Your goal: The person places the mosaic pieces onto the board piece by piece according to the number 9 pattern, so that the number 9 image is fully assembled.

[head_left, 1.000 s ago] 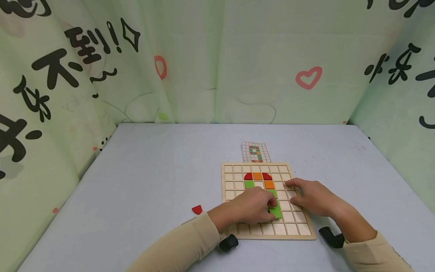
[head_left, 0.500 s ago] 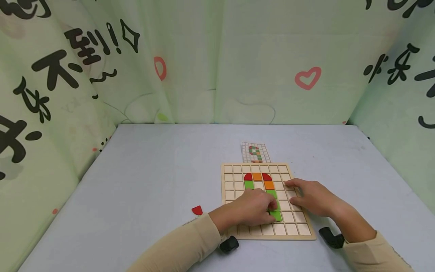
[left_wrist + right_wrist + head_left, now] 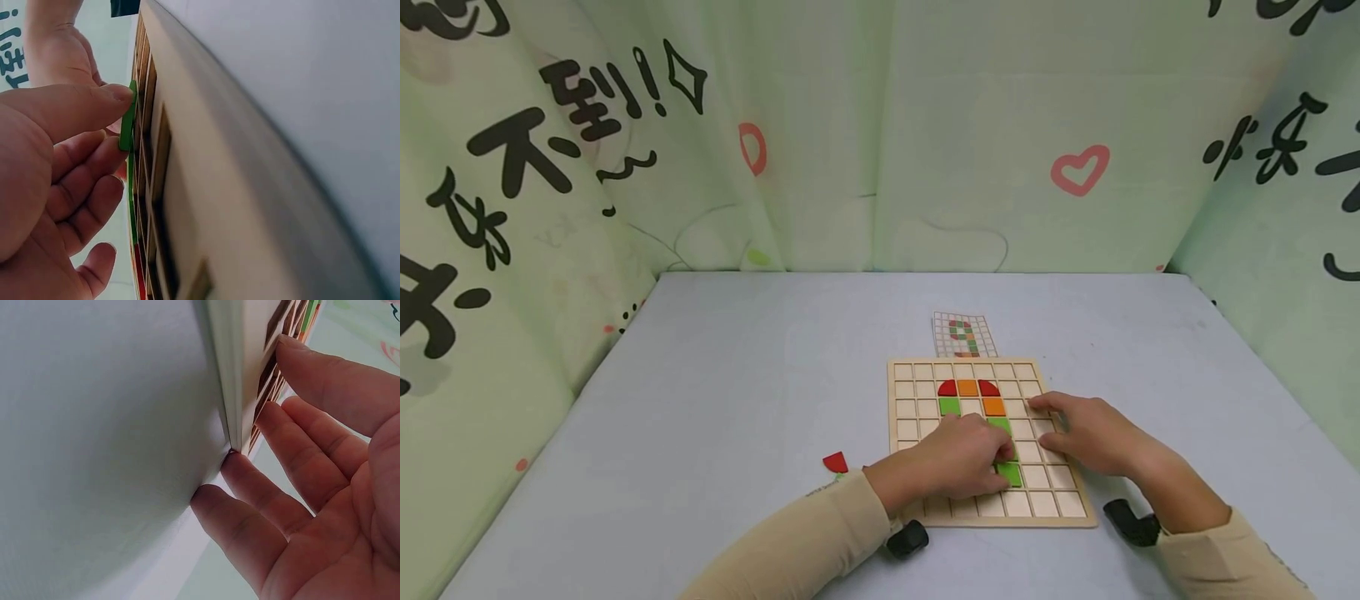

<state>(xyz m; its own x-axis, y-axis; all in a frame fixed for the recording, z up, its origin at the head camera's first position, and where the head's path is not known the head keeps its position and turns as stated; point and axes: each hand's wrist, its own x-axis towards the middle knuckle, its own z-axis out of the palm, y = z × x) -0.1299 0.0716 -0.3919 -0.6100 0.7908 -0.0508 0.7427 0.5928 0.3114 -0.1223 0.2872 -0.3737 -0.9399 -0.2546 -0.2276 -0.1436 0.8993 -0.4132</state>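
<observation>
A wooden grid board (image 3: 1051, 523) lies on the table. Its upper squares hold red quarter-round tiles (image 3: 947, 389), orange square tiles (image 3: 994, 407) and green square tiles (image 3: 950, 406). Over the lower middle, my left hand (image 3: 958, 454) pinches a green square tile (image 3: 127, 122) between thumb and forefinger. That green tile (image 3: 1011, 476) sits tilted against the grid in the left wrist view. My right hand (image 3: 1093, 429) rests on the board's right side, thumb and fingers spread along the edge and holding no tile. The left hand hides several squares.
Behind the board lies a pattern card (image 3: 966, 333) showing a coloured tile figure. A loose red tile (image 3: 835, 462) lies left of the board, with bits of other pieces half hidden by the left sleeve. Printed curtains (image 3: 970, 142) surround the table.
The pinched green tile has slid slightly toward the board's near edge, and the left fingers have shifted a little. The right hand stays where it was.
</observation>
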